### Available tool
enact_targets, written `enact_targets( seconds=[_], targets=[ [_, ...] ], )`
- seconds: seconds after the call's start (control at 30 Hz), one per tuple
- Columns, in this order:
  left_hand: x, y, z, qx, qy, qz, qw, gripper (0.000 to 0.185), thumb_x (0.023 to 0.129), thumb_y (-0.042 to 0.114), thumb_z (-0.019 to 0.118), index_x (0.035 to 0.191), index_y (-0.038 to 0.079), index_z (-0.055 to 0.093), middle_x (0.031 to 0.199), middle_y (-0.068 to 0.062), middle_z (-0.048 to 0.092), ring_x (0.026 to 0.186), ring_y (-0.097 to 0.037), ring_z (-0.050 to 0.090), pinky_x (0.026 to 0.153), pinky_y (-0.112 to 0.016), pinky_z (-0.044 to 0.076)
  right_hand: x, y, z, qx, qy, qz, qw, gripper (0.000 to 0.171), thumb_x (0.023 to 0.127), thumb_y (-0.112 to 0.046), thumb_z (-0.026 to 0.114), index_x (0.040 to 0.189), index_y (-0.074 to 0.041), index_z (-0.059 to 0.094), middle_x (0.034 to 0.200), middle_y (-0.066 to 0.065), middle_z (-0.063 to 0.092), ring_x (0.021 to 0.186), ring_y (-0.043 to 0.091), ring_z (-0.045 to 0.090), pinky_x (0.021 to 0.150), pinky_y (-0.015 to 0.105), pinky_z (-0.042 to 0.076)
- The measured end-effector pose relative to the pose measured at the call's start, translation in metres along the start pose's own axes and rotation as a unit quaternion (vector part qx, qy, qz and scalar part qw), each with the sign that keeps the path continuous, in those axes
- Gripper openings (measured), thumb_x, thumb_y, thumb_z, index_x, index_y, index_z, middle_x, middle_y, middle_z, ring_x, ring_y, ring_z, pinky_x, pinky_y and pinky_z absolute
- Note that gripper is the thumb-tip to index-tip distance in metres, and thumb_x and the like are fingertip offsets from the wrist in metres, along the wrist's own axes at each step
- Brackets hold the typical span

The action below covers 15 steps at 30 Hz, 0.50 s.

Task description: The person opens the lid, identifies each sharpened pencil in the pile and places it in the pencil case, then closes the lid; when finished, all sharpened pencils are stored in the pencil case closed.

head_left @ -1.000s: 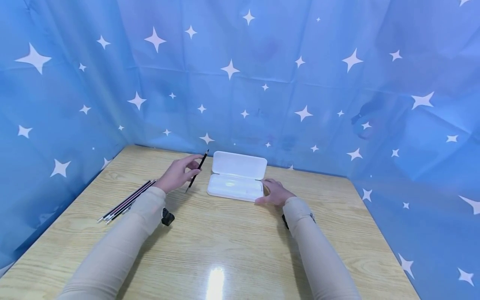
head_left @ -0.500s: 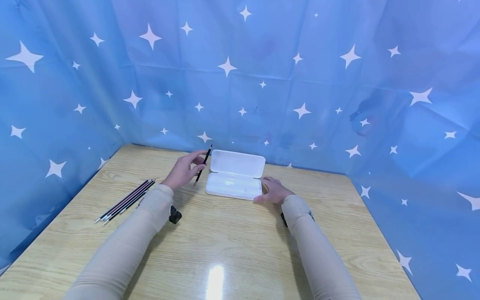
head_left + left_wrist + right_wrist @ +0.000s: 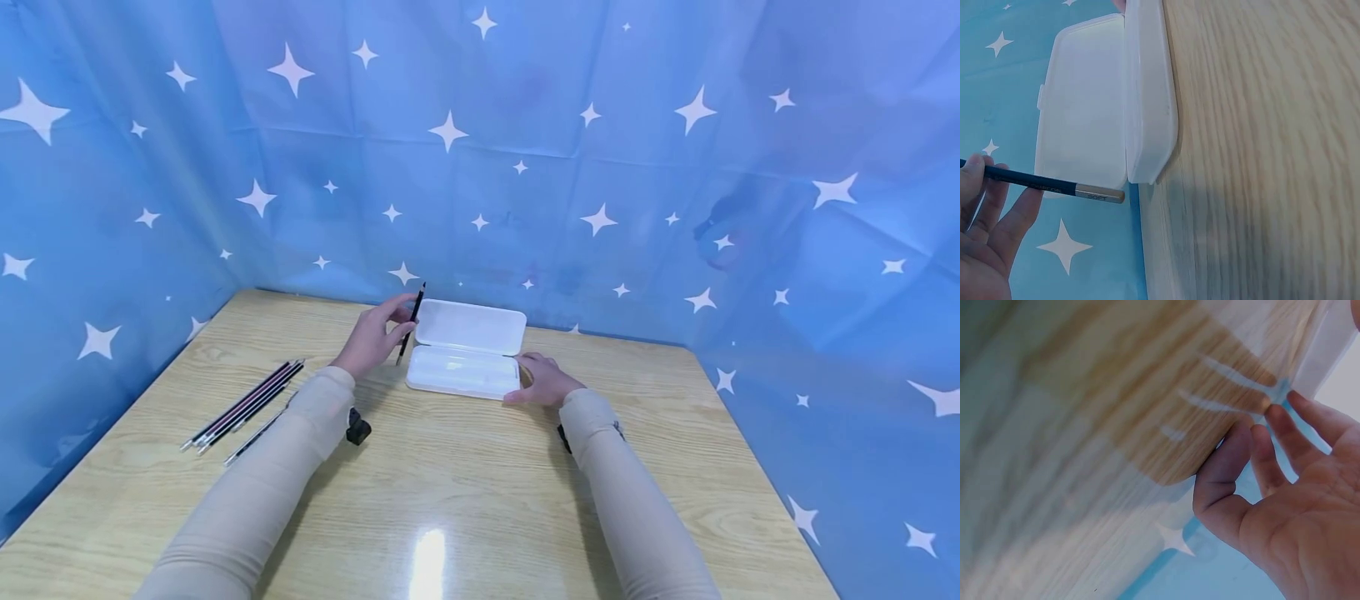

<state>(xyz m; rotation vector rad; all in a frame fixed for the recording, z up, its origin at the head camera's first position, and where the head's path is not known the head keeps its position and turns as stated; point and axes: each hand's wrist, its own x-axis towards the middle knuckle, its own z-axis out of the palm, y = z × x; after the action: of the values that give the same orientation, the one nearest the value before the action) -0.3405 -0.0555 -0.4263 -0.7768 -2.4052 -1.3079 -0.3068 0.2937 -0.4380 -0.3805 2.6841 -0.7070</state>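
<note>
Pencil (image 3: 410, 322), dark and slim, is pinched between the thumb and fingers of the left hand (image 3: 372, 340), held tilted in the air just left of the open white pencil case (image 3: 465, 369). In the left wrist view the pencil's (image 3: 1047, 183) metal-banded end points toward the case's raised lid (image 3: 1082, 103). The case lies at the far middle of the wooden table (image 3: 480, 492), its lid leaning back toward the blue star-printed curtain (image 3: 600, 150). The right hand (image 3: 546, 380) rests at the right end of the case with fingers loosely spread, fingertips (image 3: 1275, 415) touching its edge, holding nothing.

To set the pencil down well, it would be best turned to lie along the tray's length and lowered flat, with the right hand steadying the light case against sliding.

Near the left side of the table lies a bundle of more pencils (image 3: 243, 406), well apart from the case, with a single one (image 3: 258, 433) just beside it. Nothing stands between the held pencil and the tray; only the upright lid behind limits the approach.
</note>
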Motion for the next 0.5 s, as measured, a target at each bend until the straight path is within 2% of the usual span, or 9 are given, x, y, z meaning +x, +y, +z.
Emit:
enact_targets(
  seconds=[0.3, 0.5],
  targets=[
    [0.006, 0.004, 0.008, -0.016, 0.022, 0.016, 0.9995, 0.047, 0.099, 0.007, 0.065, 0.144, 0.009, 0.051, 0.106, -0.016, 0.07, 0.104, -0.033, 0.067, 0.078, -0.043, 0.06, -0.001, 0.001, -0.001, -0.003, -0.001, 0.002, 1.0, 0.094, 0.091, -0.043, 0.075, 0.161, -0.005, 0.024, 0.165, 0.023, 0.015, 0.15, 0.047, 0.01, 0.117, 0.064, 0.019],
    [0.011, 0.005, 0.016, -0.012, 0.013, 0.008, 0.9998, 0.046, 0.099, 0.007, 0.066, 0.143, 0.011, 0.052, 0.108, -0.016, 0.07, 0.106, -0.032, 0.066, 0.09, -0.048, 0.055, 0.002, 0.004, 0.001, -0.006, 0.001, 0.0, 1.0, 0.095, 0.091, -0.045, 0.075, 0.161, -0.006, 0.024, 0.165, 0.023, 0.015, 0.15, 0.047, 0.01, 0.117, 0.065, 0.019]
  ],
)
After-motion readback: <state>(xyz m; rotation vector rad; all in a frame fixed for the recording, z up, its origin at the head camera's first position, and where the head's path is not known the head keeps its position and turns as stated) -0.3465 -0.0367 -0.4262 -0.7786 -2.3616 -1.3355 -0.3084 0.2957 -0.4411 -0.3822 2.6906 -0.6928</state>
